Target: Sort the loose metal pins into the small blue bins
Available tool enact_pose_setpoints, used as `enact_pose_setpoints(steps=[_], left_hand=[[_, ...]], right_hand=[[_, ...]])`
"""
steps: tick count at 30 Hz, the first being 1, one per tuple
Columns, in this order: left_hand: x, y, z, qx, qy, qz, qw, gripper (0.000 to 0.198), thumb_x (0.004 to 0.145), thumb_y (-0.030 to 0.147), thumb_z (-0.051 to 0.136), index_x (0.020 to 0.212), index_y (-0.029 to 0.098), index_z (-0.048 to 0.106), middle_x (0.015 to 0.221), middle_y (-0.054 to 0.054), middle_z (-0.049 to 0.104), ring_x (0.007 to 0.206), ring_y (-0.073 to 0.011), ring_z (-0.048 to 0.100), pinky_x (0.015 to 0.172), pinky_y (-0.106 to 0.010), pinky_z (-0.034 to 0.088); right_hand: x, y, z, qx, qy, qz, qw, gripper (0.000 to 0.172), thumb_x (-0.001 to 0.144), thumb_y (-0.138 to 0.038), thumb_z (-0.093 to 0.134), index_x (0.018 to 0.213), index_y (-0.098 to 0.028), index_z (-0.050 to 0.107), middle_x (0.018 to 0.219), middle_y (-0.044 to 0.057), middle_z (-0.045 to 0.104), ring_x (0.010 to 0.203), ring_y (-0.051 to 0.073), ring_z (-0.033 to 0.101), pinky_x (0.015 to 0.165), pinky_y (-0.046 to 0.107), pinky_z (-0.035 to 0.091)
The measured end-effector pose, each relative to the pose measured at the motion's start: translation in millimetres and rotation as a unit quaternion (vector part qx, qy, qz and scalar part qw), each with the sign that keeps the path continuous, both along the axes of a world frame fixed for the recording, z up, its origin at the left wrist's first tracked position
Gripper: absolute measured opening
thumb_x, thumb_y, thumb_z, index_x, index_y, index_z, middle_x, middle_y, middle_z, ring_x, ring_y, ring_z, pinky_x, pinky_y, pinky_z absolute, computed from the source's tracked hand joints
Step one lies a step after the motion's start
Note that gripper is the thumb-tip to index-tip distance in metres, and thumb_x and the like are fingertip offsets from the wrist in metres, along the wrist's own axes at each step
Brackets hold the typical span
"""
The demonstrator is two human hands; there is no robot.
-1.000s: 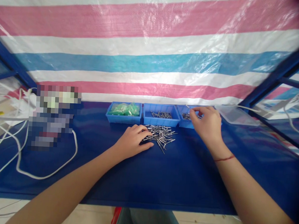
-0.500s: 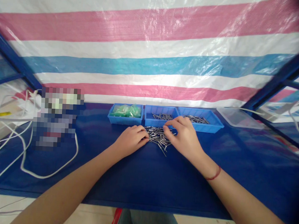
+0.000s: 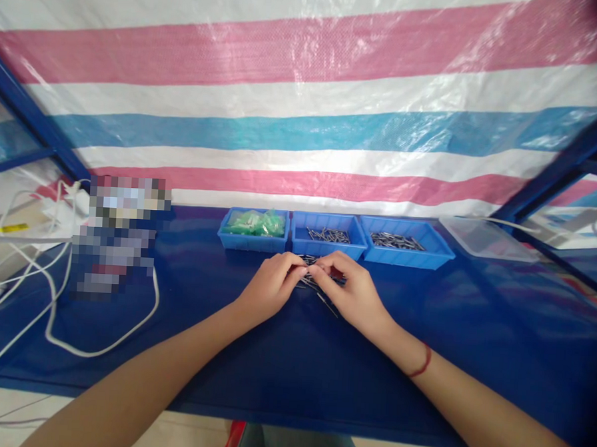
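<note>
The left hand and right hand pinch closed at slim silver metal pins (whether gripping one, I cannot tell).

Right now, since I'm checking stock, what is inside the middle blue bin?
The middle bin shows a loose heap of thin metal pins. Whatever lies beneath them, or close behind the front wall, is covered.

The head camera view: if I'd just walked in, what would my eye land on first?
Probably the big striped sheet in pink, white and blue, filling the background behind the dark blue table. Next, the left hand and right hand, fingertips close together over thin metal pieces near the middle. Just beyond, three blue bins stand in a row: the left holds something green, the others more metal pieces.
</note>
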State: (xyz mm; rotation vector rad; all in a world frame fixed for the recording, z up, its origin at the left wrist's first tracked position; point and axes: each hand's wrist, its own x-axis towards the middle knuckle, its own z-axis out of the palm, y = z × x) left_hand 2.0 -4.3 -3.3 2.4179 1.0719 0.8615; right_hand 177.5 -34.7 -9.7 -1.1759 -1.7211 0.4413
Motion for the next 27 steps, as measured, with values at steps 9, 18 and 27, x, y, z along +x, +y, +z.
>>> enact_pose_setpoints(steps=[9, 18, 27], left_hand=[[2.3, -3.5, 5.0, -0.030, -0.042, -0.020, 0.998, 0.016, 0.090, 0.033, 0.052, 0.095, 0.020, 0.060, 0.088, -0.001, 0.067, 0.082, -0.0156, 0.061, 0.075, -0.027, 0.046], [1.1, -1.7, 5.5, -0.027, -0.035, -0.052, 0.998, 0.016, 0.089, 0.032, 0.054, 0.083, 0.018, 0.060, 0.082, -0.001, 0.064, 0.077, -0.0137, 0.059, 0.074, -0.025, 0.045], [-4.6, 2.4, 8.3, -0.029, -0.057, -0.050, 0.997, 0.014, 0.090, 0.030, 0.053, 0.087, 0.018, 0.059, 0.086, -0.002, 0.061, 0.081, -0.0139, 0.058, 0.075, -0.025, 0.045]], right_hand=[[-1.4, -2.4, 1.9, -0.008, 0.069, -0.008, 0.998, 0.019, 0.085, -0.038, 0.059, 0.076, -0.021, 0.059, 0.070, 0.001, 0.055, 0.063, 0.014, 0.048, 0.058, 0.028, 0.041], [-0.9, -3.5, 2.3, 0.011, 0.048, 0.027, 0.998, 0.012, 0.085, -0.030, 0.059, 0.077, -0.021, 0.061, 0.072, 0.001, 0.057, 0.066, 0.015, 0.052, 0.061, 0.029, 0.042], [4.6, -0.9, 5.4, 0.017, 0.028, 0.022, 0.999, 0.009, 0.085, -0.027, 0.057, 0.080, -0.021, 0.063, 0.074, 0.001, 0.059, 0.066, 0.015, 0.053, 0.061, 0.029, 0.043]])
